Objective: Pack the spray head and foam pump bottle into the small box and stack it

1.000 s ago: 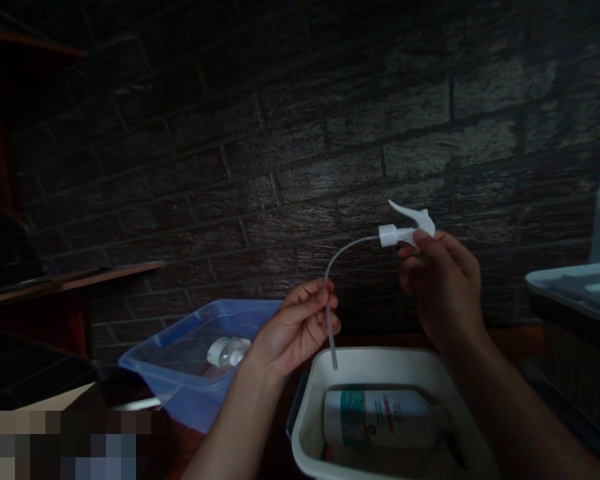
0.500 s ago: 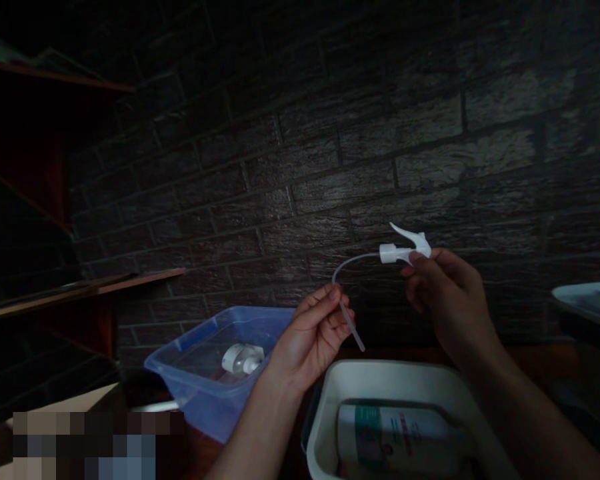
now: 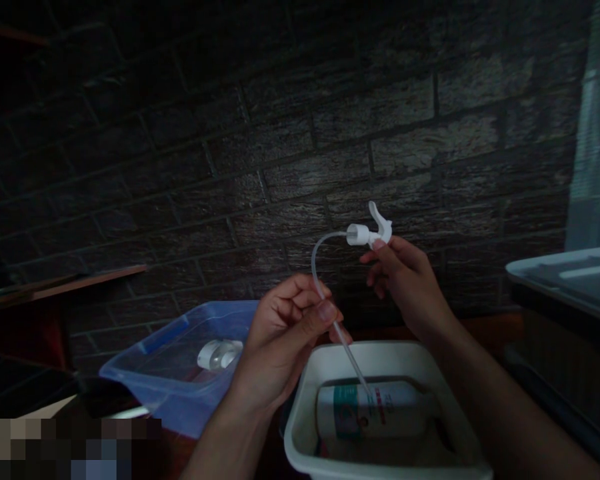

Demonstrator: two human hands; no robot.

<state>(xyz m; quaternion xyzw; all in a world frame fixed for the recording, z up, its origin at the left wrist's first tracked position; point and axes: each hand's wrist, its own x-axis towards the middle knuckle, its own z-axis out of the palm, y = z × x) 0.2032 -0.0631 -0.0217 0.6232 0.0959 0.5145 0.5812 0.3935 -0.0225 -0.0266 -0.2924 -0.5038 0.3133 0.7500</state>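
Observation:
My right hand (image 3: 405, 277) grips a white trigger spray head (image 3: 359, 234) by its nozzle end, with the collar pointing left. From the collar a thin clear dip tube (image 3: 315, 257) bends round and down. My left hand (image 3: 295, 327) pinches this tube midway between thumb and fingers. The tube's free end hangs over a cream-white basin (image 3: 300, 437), in front of a white bottle (image 3: 405, 407) with a green and red printed label. That bottle lies on its side in the basin.
A translucent blue plastic bin (image 3: 180, 400) stands to the left, with a small clear and white bottle (image 3: 217, 355) lying in it. At the right is a lidded container (image 3: 570, 267). A wooden shelf (image 3: 80, 283) juts out at left before a dark brick wall (image 3: 280, 153).
The view has swung to the right. My left hand has shifted its hold on the tube, and the tube's lower end now reaches down over the basin. Both hands keep their grips.

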